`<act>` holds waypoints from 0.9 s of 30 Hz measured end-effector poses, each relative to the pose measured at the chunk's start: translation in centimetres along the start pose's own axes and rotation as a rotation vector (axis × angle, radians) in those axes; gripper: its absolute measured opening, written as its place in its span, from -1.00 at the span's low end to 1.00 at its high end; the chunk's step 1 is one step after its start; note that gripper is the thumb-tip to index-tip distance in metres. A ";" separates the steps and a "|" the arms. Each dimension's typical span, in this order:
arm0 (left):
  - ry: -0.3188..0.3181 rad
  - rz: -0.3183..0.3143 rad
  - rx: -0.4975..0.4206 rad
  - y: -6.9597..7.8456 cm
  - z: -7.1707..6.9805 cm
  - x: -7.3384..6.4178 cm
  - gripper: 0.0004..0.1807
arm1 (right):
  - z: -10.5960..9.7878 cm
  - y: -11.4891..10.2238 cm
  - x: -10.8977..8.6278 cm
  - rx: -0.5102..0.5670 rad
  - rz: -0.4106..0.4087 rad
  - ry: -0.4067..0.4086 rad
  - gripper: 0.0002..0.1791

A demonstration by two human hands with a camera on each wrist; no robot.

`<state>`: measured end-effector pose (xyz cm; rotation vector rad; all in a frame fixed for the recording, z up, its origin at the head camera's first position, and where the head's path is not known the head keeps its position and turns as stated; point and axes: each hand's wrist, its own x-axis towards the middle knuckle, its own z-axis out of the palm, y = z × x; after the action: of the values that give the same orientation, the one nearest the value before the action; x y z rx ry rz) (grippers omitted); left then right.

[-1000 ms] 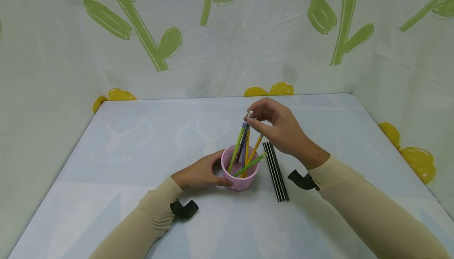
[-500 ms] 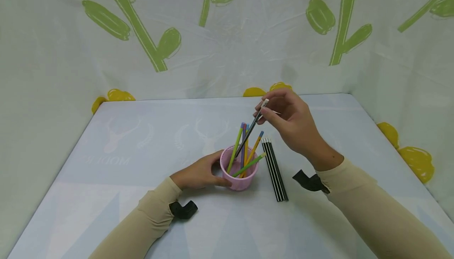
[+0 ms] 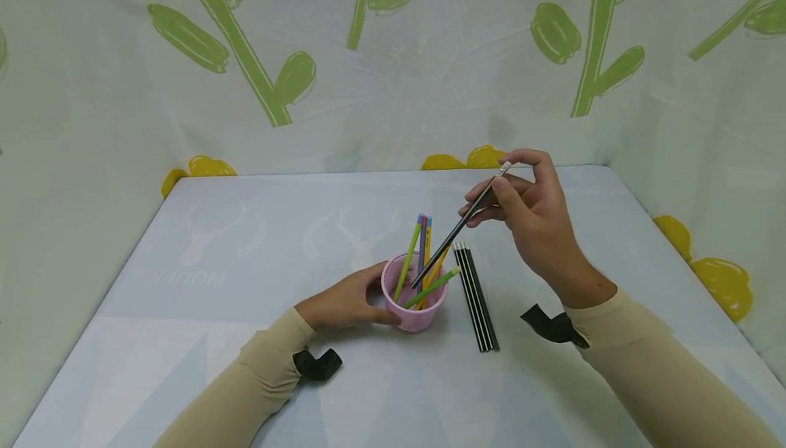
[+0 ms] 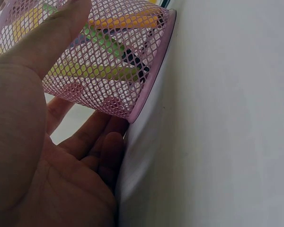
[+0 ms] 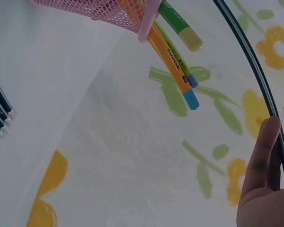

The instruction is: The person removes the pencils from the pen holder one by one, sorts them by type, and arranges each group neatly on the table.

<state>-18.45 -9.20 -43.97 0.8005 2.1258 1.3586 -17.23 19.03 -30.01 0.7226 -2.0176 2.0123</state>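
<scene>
A pink mesh pencil cup [image 3: 415, 320] stands on the table with several coloured pencils, green [image 3: 408, 260], yellow and purple, leaning in it. My left hand [image 3: 353, 296] curls round the cup's left side, thumb at the front; the left wrist view shows the thumb across the mesh [image 4: 104, 90]. Above and right of the cup, my right hand [image 3: 533, 219] pinches a black pencil [image 3: 457, 231] near its white-ended top. That pencil slants down to the left, and its lower end overlaps the cup's opening in the head view. In the right wrist view it runs along the fingers [image 5: 262, 161].
Several black pencils [image 3: 476, 298] with pale ends lie side by side on the table [image 3: 270, 243], just right of the cup. Behind the table rises a pale backdrop [image 3: 430, 93] with printed green leaves and yellow flowers. Black straps [image 3: 555, 326] hang from both sleeves.
My right hand has moved right and slightly up with the black pencil, which now tilts much more and shows more of its length. My left hand stays on the cup.
</scene>
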 end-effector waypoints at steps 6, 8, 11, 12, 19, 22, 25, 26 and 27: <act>0.005 -0.013 0.000 -0.1 0.0 0.0 -0.07 | -1.0 -0.1 -0.9 0.024 0.067 0.101 -0.70; 0.005 -0.017 0.000 -0.1 0.1 0.0 -0.06 | -1.3 -0.1 -1.2 0.037 0.081 0.135 -0.70; 0.008 -0.022 0.007 0.0 0.1 0.0 -0.07 | -1.7 0.1 -1.6 0.094 0.085 0.161 -0.72; 0.009 -0.020 0.009 -0.1 0.1 0.0 -0.07 | -1.8 0.2 -1.7 0.114 0.083 0.164 -0.72; 0.007 -0.018 0.004 -0.1 0.1 0.1 -0.08 | -2.5 1.0 -2.5 0.155 0.090 0.191 -0.72; 0.004 -0.012 0.003 0.0 0.1 0.1 -0.09 | -2.7 1.4 -2.8 0.136 0.115 0.207 -0.70; 0.004 -0.005 0.001 -0.1 0.1 0.0 -0.08 | -2.8 1.9 -3.0 0.098 0.141 0.213 -0.69; 0.003 -0.001 0.001 -0.1 0.1 0.0 -0.08 | -2.9 2.1 -3.1 0.088 0.145 0.213 -0.69; 0.002 0.001 0.001 -0.1 0.1 0.0 -0.08 | -2.9 2.4 -3.1 0.082 0.150 0.212 -0.69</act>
<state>-18.40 -9.18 -44.09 0.8011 2.1287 1.3596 -16.25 22.39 -33.40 0.3625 -1.9275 2.1620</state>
